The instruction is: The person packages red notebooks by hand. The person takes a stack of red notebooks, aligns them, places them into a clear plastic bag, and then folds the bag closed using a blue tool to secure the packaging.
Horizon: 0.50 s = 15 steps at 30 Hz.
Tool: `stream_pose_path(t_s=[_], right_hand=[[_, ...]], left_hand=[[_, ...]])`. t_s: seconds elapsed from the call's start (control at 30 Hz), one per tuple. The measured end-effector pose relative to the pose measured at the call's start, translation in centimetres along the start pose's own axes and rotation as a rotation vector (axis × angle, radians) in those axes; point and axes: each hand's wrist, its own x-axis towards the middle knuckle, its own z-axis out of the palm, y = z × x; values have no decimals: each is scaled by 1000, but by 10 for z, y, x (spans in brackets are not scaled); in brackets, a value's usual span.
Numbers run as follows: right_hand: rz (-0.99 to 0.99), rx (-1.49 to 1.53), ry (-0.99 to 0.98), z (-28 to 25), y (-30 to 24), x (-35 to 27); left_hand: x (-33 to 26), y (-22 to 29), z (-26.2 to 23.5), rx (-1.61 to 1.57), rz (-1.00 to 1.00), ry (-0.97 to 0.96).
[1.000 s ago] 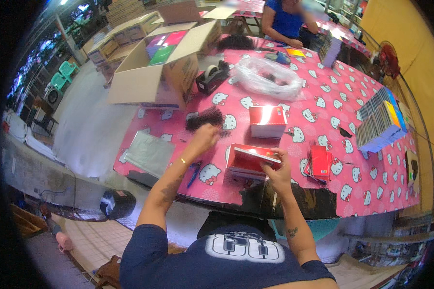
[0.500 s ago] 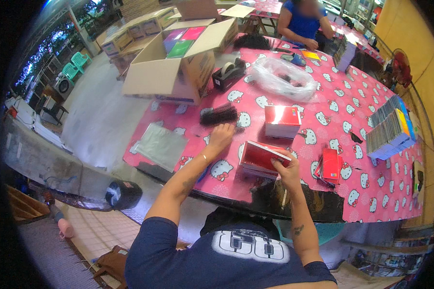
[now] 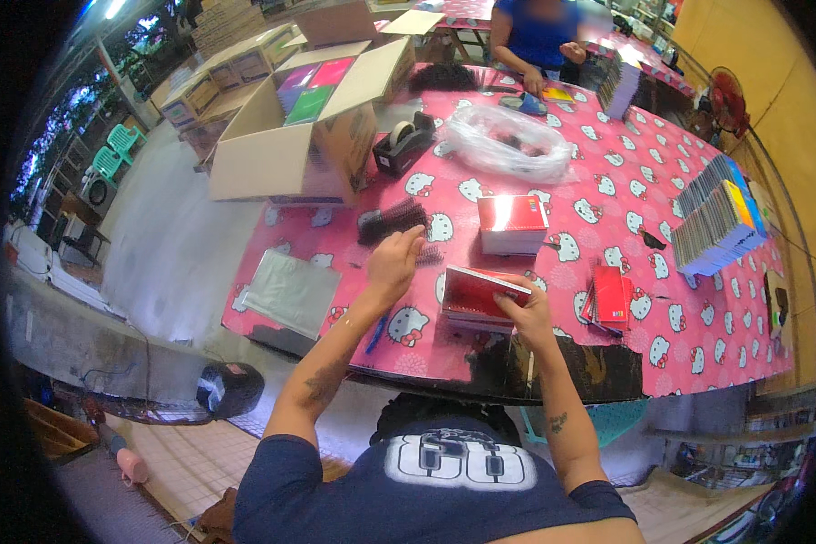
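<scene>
My left hand [image 3: 395,265] reaches to a pile of black spiral binding coils [image 3: 393,220]. Its fingertips are pinched at the pile's right end, on a coil. A few loose coils [image 3: 429,257] lie just right of this hand. My right hand [image 3: 528,315] grips a red-covered notebook [image 3: 477,292] at its right side, thumb on the dark red face, on top of a short stack near the table's front edge. Behind it stands another stack of red notebooks [image 3: 513,218]. Several red notebooks with coils [image 3: 611,299] lie to the right.
An open carton [image 3: 272,154] with colored notebooks stands far left, beside a tape dispenser [image 3: 404,145]. A clear plastic bag [image 3: 508,143], a plastic sheet [image 3: 292,288] and a blue pen [image 3: 377,334] lie on the pink tablecloth. Bound notebooks [image 3: 718,227] stand right. Someone in blue [image 3: 539,41] sits opposite.
My left hand has moved up against the end of the coil pile. My right hand keeps its grip on the notebook. The view has shifted slightly; the person opposite has moved their hands.
</scene>
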Motion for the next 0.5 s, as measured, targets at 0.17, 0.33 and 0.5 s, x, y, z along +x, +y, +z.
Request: stream_pose_path(t_s=[0.17,0.33,0.5], right_hand=[[-1,17,24,3,1,0],[23,28,31,6,4,0],[17,34,47,5,3,0]], left_hand=[[-16,50,-52,-457,-38,57],[-28,42,-41,-394,26,-42],[-20,40,-36,-459,30,-34]])
